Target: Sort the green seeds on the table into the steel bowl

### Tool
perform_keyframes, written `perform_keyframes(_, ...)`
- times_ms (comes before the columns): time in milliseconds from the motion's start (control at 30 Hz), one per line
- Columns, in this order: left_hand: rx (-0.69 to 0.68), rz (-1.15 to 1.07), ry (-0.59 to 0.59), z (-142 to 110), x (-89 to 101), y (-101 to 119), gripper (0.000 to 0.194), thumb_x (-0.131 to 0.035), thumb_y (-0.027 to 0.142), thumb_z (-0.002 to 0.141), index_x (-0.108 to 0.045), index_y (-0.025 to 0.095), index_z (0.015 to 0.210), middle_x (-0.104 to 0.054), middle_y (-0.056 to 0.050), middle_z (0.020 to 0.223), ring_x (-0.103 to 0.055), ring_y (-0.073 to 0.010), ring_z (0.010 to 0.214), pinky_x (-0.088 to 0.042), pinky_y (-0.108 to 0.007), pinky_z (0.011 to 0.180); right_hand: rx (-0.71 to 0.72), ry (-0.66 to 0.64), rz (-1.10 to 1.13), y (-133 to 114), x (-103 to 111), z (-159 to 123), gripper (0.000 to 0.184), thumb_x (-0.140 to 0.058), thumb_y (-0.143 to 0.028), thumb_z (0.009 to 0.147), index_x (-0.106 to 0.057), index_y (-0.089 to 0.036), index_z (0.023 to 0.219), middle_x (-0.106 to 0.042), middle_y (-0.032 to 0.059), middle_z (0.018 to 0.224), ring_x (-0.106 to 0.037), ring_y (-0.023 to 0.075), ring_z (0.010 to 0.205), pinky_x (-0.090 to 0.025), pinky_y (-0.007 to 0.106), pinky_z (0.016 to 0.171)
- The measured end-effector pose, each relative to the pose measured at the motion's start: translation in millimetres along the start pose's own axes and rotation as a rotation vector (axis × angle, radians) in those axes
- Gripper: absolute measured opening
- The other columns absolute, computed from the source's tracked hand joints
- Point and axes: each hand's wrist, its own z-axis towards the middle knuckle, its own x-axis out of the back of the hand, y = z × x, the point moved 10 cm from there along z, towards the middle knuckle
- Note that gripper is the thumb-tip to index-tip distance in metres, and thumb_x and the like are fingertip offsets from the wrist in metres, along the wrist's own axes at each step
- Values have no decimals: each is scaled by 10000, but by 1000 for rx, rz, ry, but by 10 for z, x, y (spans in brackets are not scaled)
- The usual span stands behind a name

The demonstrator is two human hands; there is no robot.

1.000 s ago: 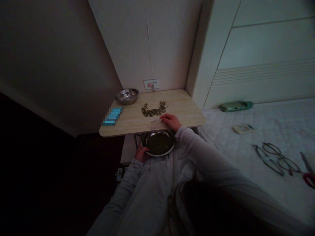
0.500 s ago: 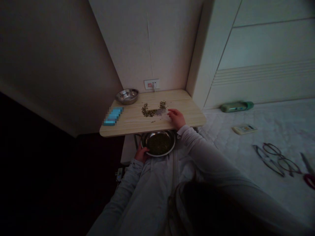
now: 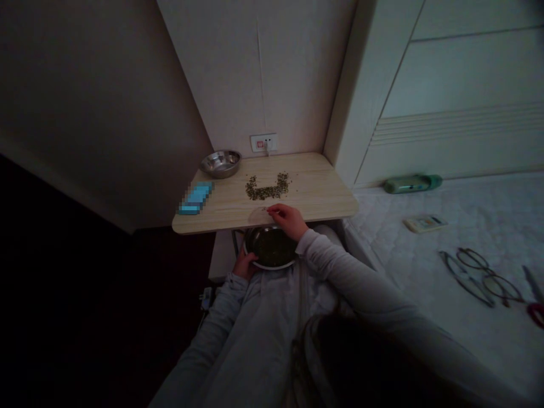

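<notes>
My left hand (image 3: 245,264) is closed on the rim of a metal bowl (image 3: 293,263), which sits at my lap just below the table's front edge. Dark green bits, like small beans or seeds, fill its bottom. Near that front edge, my right hand (image 3: 289,220) pinches a thin, see-through piece of plastic (image 3: 255,216), its exact kind unclear. A few loose bits lie beside the fingertips. Behind, a U-shaped spread of small green beans or seeds (image 3: 267,192) covers the middle of the wooden table (image 3: 317,195).
A second metal bowl (image 3: 221,164) stands at the table's back left, with a blurred blue phone-like thing (image 3: 196,198) in front. On the bed (image 3: 382,226) lie a green bottle (image 3: 412,183), a pale calculator-like object (image 3: 425,223), glasses (image 3: 488,275) and scissors (image 3: 534,309).
My right hand has moved left and toward me, from the right arm of the spread to the table's front edge, bringing the see-through plastic piece along. My left hand stays on the bowl.
</notes>
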Motion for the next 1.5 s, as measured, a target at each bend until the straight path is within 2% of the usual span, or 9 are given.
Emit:
perform_keyframes(167, 1, -14, 25, 2, 23, -4, 724, -521, 56, 473, -475, 257, 1168, -632, -18, 937, -594, -212, 758, -501, -297, 513, -2, 19, -183, 26, 64, 18, 183, -492, -211, 737, -651, -200, 828, -656, 24, 813, -539, 118, 644, -428, 263, 702)
perform_keyframes(500, -25, -55, -21, 14, -14, 1, 712, -525, 60, 475, -481, 249, 1160, -635, -2, 872, -588, -193, 722, -498, -308, 546, -93, 83, -277, 242, 550, 32, 158, -510, -199, 721, -655, -188, 783, -658, 24, 760, -538, 120, 604, -426, 265, 658)
perform_keyframes(733, -4, -47, 4, 58, 41, -40, 720, -534, 53, 465, -479, 263, 1151, -607, 24, 764, -576, -169, 634, -499, -311, 526, -131, 126, -311, 434, 864, 108, 149, -527, -198, 698, -657, -187, 769, -653, 16, 732, -523, 112, 590, -418, 267, 644)
perform_keyframes(933, -5, -61, -11, 51, 20, -38, 718, -524, 51, 468, -481, 267, 1152, -607, 26, 749, -583, -182, 663, -499, -314, 537, -207, 173, -27, 569, 1097, 232, 110, -582, -208, 622, -631, -159, 708, -614, -2, 637, -484, 94, 557, -403, 258, 607)
perform_keyframes(1133, 4, -55, -3, 29, 1, -24, 708, -531, 56, 466, -486, 259, 1142, -630, 1, 843, -596, -205, 735, -502, -312, 549, -315, 370, 205, 671, 1448, 194, 176, -581, -237, 619, -596, -150, 771, -583, -7, 638, -409, 56, 486, -361, 234, 526)
perform_keyframes(1200, 9, -65, -3, 33, -6, -28, 711, -529, 57, 459, -486, 261, 1139, -631, -3, 867, -597, -208, 747, -502, -311, 551, -302, 351, 193, 659, 1438, 187, 163, -586, -228, 618, -590, -149, 760, -577, -9, 631, -408, 54, 488, -366, 235, 532)
perform_keyframes(1300, 8, -75, -1, 51, 2, -39, 714, -531, 56, 452, -488, 258, 1136, -632, -5, 868, -597, -211, 758, -503, -308, 552, -247, 224, 125, 622, 1253, 204, 134, -599, -223, 606, -589, -158, 723, -567, -21, 605, -429, 67, 497, -378, 236, 537)
perform_keyframes(1400, 1, -74, -13, 70, 11, -51, 708, -536, 52, 457, -488, 250, 1135, -627, 0, 826, -595, -209, 755, -503, -301, 549, -202, 112, -14, 603, 1032, 209, 95, -586, -213, 619, -605, -166, 699, -576, -22, 600, -456, 82, 521, -392, 243, 566)
perform_keyframes(1500, -8, -63, -25, 81, 15, -54, 698, -543, 59, 465, -486, 252, 1134, -622, 6, 804, -594, -205, 735, -503, -300, 538, -153, 84, -178, 564, 933, 214, 86, -565, -198, 643, -626, -173, 698, -612, -7, 647, -488, 94, 569, -404, 252, 618)
